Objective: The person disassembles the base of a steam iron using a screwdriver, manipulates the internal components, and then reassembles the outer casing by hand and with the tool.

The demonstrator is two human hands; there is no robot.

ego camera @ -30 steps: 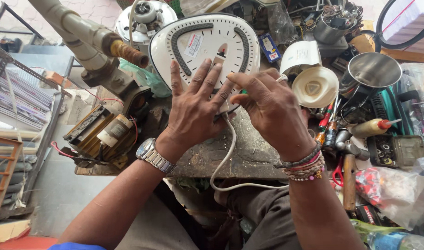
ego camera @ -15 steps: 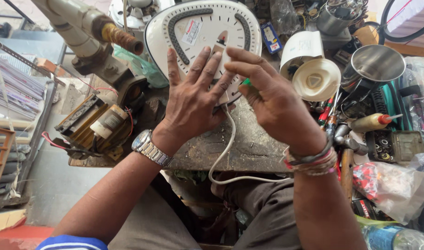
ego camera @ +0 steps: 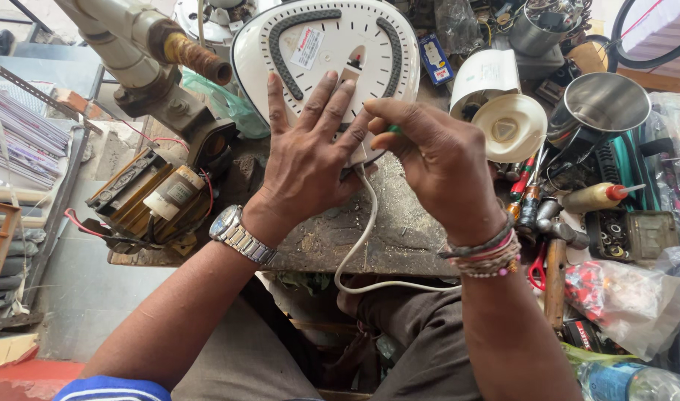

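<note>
The white appliance base point(ego camera: 325, 52) lies underside up at the upper centre of the desk point(ego camera: 399, 230). The left hand point(ego camera: 310, 156) presses flat on it, fingers spread, apparently steadying it. The right hand point(ego camera: 436, 160) is closed around a green-handled tool point(ego camera: 393, 129) at the cord point(ego camera: 358, 245) entry.

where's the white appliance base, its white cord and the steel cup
white appliance base point(ego camera: 321, 37), head view, on its upper underside panel
white cord point(ego camera: 358, 249), head view, mid-length over the bench edge
steel cup point(ego camera: 603, 108), head view, on its outer wall

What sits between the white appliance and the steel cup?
In the head view, a white funnel-shaped part lies between the white appliance and the steel cup, on the cluttered bench.
</note>
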